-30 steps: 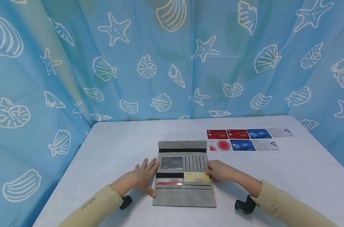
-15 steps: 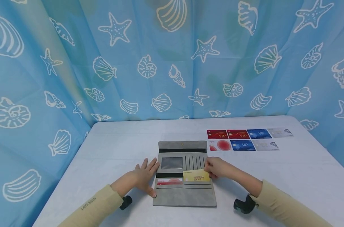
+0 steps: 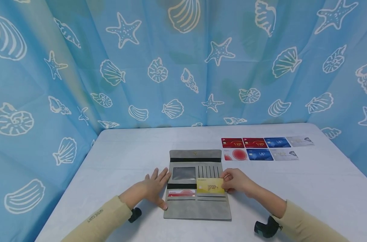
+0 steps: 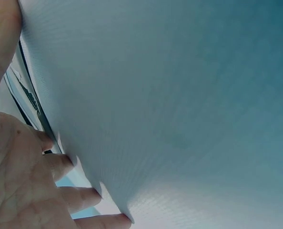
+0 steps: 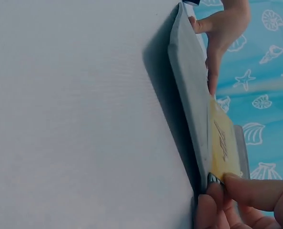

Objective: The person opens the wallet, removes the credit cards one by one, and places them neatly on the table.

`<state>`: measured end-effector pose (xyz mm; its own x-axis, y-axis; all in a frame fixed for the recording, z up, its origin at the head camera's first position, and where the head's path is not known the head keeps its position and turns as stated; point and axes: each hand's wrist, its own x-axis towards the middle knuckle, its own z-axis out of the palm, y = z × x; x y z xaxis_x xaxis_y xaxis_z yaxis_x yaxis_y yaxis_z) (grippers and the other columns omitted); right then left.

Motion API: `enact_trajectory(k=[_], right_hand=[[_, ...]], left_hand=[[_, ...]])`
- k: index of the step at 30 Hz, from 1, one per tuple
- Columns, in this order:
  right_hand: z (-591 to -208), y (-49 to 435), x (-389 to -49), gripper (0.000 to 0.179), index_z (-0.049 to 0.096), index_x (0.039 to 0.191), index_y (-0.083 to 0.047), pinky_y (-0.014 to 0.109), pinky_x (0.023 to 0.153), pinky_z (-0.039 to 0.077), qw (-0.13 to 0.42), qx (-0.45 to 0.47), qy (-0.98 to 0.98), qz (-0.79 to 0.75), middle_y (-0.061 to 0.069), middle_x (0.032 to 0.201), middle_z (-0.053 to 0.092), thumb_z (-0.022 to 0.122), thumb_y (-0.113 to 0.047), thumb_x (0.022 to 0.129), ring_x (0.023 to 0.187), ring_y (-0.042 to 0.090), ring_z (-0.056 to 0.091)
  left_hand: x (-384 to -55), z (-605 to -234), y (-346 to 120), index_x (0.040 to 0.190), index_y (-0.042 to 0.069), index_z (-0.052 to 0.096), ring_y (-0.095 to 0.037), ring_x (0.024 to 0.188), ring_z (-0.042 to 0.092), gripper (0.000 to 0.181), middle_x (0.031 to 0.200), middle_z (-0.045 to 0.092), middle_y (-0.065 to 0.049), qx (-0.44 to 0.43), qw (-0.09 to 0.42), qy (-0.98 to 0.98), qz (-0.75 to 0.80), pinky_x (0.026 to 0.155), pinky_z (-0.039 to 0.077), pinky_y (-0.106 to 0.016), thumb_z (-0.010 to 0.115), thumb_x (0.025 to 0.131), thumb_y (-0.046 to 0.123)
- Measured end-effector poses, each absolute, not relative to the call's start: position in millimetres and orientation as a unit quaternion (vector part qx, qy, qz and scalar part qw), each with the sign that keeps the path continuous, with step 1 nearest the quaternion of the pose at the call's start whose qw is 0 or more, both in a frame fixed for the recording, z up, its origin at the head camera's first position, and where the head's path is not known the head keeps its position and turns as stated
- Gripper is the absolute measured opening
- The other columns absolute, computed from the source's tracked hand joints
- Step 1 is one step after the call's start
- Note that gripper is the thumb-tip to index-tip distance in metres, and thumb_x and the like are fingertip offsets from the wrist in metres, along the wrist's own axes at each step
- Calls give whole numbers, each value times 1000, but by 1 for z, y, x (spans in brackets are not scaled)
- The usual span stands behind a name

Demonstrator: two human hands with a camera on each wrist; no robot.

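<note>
A grey wallet lies unfolded on the white table. My right hand pinches the right end of a yellow VIP card, which stands well up from a slot in the wallet's right half. In the right wrist view, the thumb and fingers hold that yellow card at its end; whether its lower edge is still inside the slot, I cannot tell. My left hand rests with spread fingers against the wallet's left edge. A red and white card shows in the left slot.
Several cards lie in two rows at the back right: red cards, blue cards, silver ones and a white one with a red circle. A blue shell-print curtain hangs behind the table.
The yellow card has risen out of its slot, so more of it shows. My right hand has shifted slightly and its fingers have changed their hold. The left hand stays in place.
</note>
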<state>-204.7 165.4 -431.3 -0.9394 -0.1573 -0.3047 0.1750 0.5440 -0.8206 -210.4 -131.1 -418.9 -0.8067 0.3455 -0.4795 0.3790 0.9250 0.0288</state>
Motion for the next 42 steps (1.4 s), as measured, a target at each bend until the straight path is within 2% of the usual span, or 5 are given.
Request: enact_trajectory(k=[9,17,23,32,42], right_hand=[[-431,173,-211,24,55,103,-1,30,63,54,162,-15,834,-527,10,82,60,65,-2,81,61,21,60],[-423,183,-214,25,57,109,-2,29,68,54,108,-65,864,-487,9,91,56,61,-4,85,78,17,57],[-414,190,-214,36,54,121,2,30,70,54,88,-51,871,-480,14,98,58,60,-8,87,81,18,58],[-406,205,-215,43,48,127,5,33,80,52,82,-18,863,-498,22,117,54,53,-20,93,87,20,59],[-396,222,-220,46,39,131,4,28,67,54,85,10,831,-550,25,116,50,48,-25,96,75,28,64]], left_hand=[[-212,-422,-132,146,12,13,-39,139,5,115,154,7,-8,196,240,950,-34,106,17,-60,74,60,59],[-211,-420,-131,146,12,14,-39,139,5,115,154,7,-8,189,244,951,-34,106,17,-59,74,60,60],[-210,-419,-131,146,12,14,-39,139,6,115,154,7,-8,192,242,950,-35,106,17,-59,73,60,60],[-209,-419,-132,146,12,14,-39,139,6,115,154,8,-8,189,244,951,-34,106,17,-59,74,60,60],[-210,-420,-132,146,13,13,-39,139,5,116,154,7,-8,188,244,951,-33,106,17,-59,73,59,61]])
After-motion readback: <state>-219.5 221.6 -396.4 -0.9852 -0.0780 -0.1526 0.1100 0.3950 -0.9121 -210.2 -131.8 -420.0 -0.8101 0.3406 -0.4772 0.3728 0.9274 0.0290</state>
